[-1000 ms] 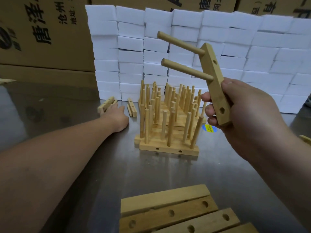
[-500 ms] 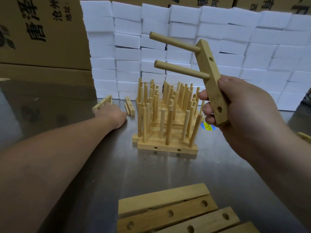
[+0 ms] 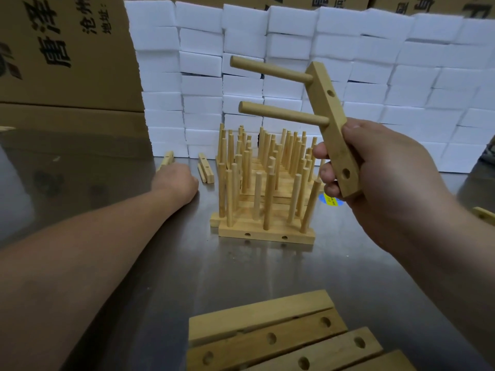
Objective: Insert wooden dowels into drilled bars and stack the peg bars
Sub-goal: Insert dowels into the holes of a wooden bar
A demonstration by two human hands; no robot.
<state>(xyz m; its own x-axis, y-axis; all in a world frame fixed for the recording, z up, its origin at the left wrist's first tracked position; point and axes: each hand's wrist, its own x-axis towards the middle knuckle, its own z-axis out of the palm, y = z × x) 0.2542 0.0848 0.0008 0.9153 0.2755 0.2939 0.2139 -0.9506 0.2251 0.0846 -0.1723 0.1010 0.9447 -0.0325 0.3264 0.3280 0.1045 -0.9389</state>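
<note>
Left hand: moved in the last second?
Yes. The left hand slid left, away from the two short bars beside the peg stack, toward the lone short bar.

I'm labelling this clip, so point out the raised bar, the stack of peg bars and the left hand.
bar [image 3: 336,119], head view, side face between its two holes.
stack of peg bars [image 3: 266,235], head view, nearest front face, between its two holes.
left hand [image 3: 175,180], head view, back of the hand.

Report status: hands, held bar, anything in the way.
Right hand grips pale wooden drilled bar, two round dowels seated, raised. Left hand out on steel table by loose wooden pieces, grasp unseen. Pegged-bar stack ahead, unobstructed.
</note>
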